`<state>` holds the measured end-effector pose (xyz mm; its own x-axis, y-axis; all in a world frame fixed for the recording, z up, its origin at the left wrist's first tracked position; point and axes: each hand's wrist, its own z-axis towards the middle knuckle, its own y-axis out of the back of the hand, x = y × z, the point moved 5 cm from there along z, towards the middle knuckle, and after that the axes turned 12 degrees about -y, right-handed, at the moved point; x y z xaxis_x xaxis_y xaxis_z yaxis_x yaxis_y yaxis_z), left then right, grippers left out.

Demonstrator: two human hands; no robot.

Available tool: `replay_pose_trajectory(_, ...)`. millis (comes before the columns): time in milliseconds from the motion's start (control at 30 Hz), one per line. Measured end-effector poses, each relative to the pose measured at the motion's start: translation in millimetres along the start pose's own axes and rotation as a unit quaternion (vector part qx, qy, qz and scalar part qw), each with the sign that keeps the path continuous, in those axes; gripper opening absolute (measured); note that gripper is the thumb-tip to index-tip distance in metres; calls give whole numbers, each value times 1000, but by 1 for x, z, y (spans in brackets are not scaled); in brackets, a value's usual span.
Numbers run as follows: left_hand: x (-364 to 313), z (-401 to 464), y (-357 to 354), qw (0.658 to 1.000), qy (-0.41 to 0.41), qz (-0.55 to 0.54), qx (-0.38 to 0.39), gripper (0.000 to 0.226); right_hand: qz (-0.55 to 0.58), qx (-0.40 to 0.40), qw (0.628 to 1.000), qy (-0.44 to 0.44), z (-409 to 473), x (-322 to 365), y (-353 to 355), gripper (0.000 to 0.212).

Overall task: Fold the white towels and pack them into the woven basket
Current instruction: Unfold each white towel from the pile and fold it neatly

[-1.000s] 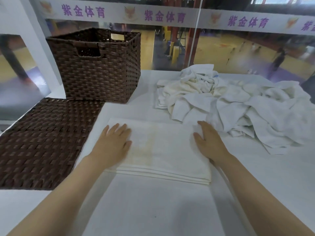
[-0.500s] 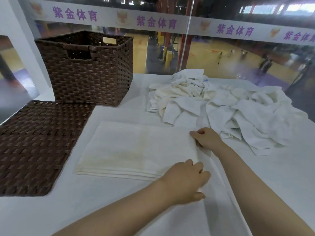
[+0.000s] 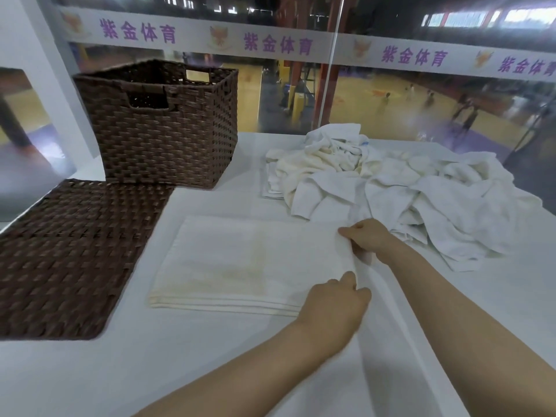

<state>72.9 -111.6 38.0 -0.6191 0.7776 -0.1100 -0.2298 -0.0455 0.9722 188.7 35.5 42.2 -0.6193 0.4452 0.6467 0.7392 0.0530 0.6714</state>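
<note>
A folded white towel with a faint yellowish stain lies flat on the white table in front of me. My left hand pinches its near right corner. My right hand pinches its far right corner, and that edge is lifted slightly. A heap of unfolded white towels lies at the back right, just behind my right hand. The brown woven basket stands upright at the back left; its inside is mostly hidden.
A flat brown woven lid lies on the left, beside the folded towel and in front of the basket. The white table reaches a glass wall at the back.
My left hand left the towel's left side and crossed to its near right corner. My right hand curled onto the far right corner. The towel's right edge has started to lift.
</note>
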Motion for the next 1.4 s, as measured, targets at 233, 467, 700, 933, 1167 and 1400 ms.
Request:
replay_pose_trajectory(233, 38, -30, 38, 867, 150, -381, -283, 19, -14, -35, 997, 69, -24, 90, 25, 23)
replay_pose_trajectory(467, 76, -95, 75, 646, 278, -514, -491, 26, -154, -23, 965, 212, -72, 220, -32, 21)
replay_pose_trajectory(700, 114, -171, 87, 583, 328, -479, -568, 16, -264, 17, 926, 271, -93, 279, -152, 22)
replay_pose_trajectory(933, 147, -225, 56, 610, 424, -470, -478, 14, -255, 26, 934, 249, -87, 262, -223, 6)
replay_pose_trajectory(1167, 163, -235, 37, 645, 481, -465, -370, 10, -310, 18, 915, 258, -75, 233, -233, 7)
replay_pose_trajectory(1400, 172, -229, 84, 858, 444, -171, -191, 16, -64, 163, 940, 293, -90, 215, -189, 11)
